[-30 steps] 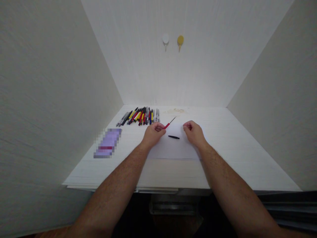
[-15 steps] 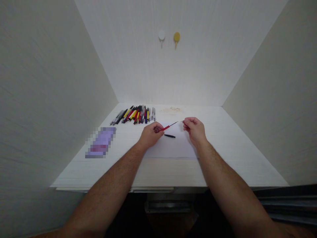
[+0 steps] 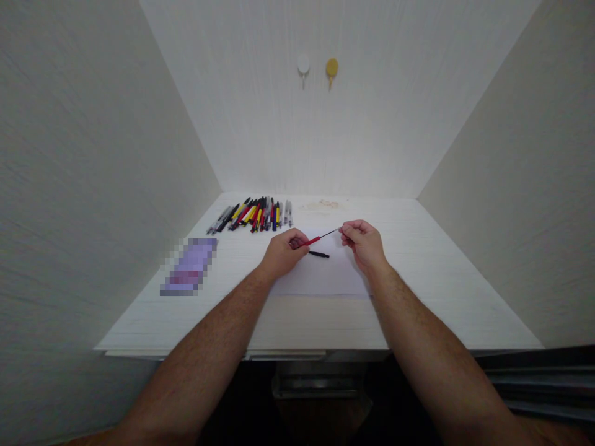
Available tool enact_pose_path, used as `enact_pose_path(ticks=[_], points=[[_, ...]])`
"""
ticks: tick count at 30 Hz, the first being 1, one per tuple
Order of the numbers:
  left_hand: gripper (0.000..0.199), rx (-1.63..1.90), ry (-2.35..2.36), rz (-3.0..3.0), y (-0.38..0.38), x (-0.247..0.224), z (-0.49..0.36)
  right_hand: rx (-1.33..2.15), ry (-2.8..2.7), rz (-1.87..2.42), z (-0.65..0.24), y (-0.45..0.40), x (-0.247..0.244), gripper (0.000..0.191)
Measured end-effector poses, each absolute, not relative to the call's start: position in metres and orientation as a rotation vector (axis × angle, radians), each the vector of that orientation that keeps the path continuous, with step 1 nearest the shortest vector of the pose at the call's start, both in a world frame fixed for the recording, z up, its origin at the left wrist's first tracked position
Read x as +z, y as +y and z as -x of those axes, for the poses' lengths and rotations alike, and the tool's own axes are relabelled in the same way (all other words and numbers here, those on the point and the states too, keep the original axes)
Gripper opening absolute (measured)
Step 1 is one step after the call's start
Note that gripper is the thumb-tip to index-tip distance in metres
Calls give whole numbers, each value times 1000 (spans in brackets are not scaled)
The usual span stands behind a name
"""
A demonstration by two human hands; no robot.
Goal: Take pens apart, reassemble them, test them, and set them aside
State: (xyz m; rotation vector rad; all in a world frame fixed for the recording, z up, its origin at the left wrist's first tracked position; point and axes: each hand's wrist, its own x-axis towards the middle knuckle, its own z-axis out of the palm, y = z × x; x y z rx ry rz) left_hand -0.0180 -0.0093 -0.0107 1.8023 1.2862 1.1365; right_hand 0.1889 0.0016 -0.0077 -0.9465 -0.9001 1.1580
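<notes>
My left hand point(image 3: 284, 250) grips the red end of a thin pen refill point(image 3: 318, 238), whose dark slim shaft points right and slightly up. My right hand point(image 3: 363, 243) pinches the tip of that shaft. Both hands hover over a white sheet of paper point(image 3: 325, 277) on the white desk point(image 3: 418, 297). A small black pen part point(image 3: 318, 254) lies on the paper just below the refill, between the hands.
A row of several pens point(image 3: 253, 215) in black, yellow, red and grey lies at the back left of the desk. A blurred purple rectangle point(image 3: 188, 267) sits at the left. Two round hooks point(image 3: 317, 65) hang on the back wall. White walls close in on both sides.
My right hand has moved left and closed on the tip of the refill. The refill has tilted flatter. The left hand stays in place.
</notes>
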Motion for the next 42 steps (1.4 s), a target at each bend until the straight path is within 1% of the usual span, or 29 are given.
enact_pose_path(ticks=[10, 20, 23, 31, 38, 42], points=[[12, 1125, 1250, -1822, -10, -12, 17, 1308, -1077, 928, -183, -1, -14, 23], [13, 1093, 1183, -1804, -12, -10, 14, 1370, -1096, 875, -181, -4, -15, 27], [12, 1091, 1192, -1803, -14, -8, 14, 1339, -1076, 872, -180, -4, -13, 26], [13, 1080, 1255, -1832, -11, -11, 18, 1107, -823, 861, -189, 1, -4, 23], [22, 1047, 1283, -1915, -8, -15, 22, 1092, -826, 867, -189, 0, -2, 23], [18, 1057, 1319, -1880, -9, -12, 20, 1098, -774, 818, -191, 0, -1, 21]])
